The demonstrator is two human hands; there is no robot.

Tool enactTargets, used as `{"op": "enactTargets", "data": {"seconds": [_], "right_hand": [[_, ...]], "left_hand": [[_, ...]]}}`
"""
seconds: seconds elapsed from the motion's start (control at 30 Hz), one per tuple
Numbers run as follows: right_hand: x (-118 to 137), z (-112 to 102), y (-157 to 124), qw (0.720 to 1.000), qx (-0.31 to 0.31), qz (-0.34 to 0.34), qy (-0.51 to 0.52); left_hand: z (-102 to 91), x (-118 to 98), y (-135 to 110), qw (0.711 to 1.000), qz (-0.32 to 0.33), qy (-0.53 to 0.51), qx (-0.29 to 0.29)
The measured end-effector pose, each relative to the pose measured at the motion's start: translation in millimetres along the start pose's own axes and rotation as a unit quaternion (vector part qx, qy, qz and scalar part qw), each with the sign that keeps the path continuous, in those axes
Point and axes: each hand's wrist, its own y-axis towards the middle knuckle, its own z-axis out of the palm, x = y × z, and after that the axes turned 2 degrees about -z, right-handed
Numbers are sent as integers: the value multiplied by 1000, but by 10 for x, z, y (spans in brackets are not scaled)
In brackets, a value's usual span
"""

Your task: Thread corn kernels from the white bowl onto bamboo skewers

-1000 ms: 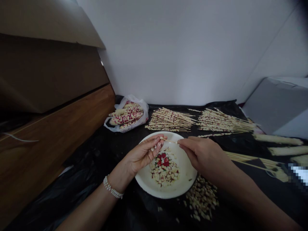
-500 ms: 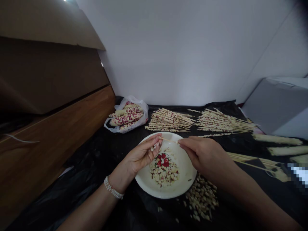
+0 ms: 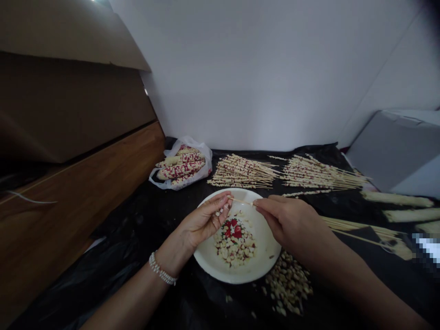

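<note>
Fingers (image 3: pixel 225 198) of the left hand (image 3: pixel 202 222) are pinching closely at one end of a thin skewer (image 3: pixel 242 200), while pale kernels (image 3: pixel 220 212) are resting within their loose curl. Right-hand fingers (image 3: pixel 263 205) are gripping the other end, pressed together beside a kernel. The skewer is spanning level above a white bowl (image 3: pixel 270 250), whose red-and-green printed motif (image 3: pixel 233 229) is showing among loose kernels (image 3: pixel 237 252). Behind, strung skewers (image 3: pixel 240 172) are lying near a plastic bag (image 3: pixel 209 166) of corn cobs (image 3: pixel 180 170); reddish marks on the bag are appearing too small to read.
</note>
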Motion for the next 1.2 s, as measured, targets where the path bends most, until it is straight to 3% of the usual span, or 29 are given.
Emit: {"op": "enactTargets", "data": {"seconds": [0.37, 0.57, 0.9, 1.1, 1.2], "right_hand": [[122, 81, -7, 998, 26, 49, -23], [125, 30, -14, 996, 51, 32, -65], [183, 166, -43, 998, -6, 31, -46], [185, 201, -40, 996, -15, 19, -88], [165, 224, -37, 993, -47, 3, -108]], "left_hand": [[30, 20, -15, 999, 14, -9, -31], [-25, 9, 12, 999, 1, 10, -31], [103, 35, -59, 994, 36, 14, -98], [84, 58, -42, 995, 21, -1, -98], [67, 49, -20, 995, 22, -22, -96]]}}
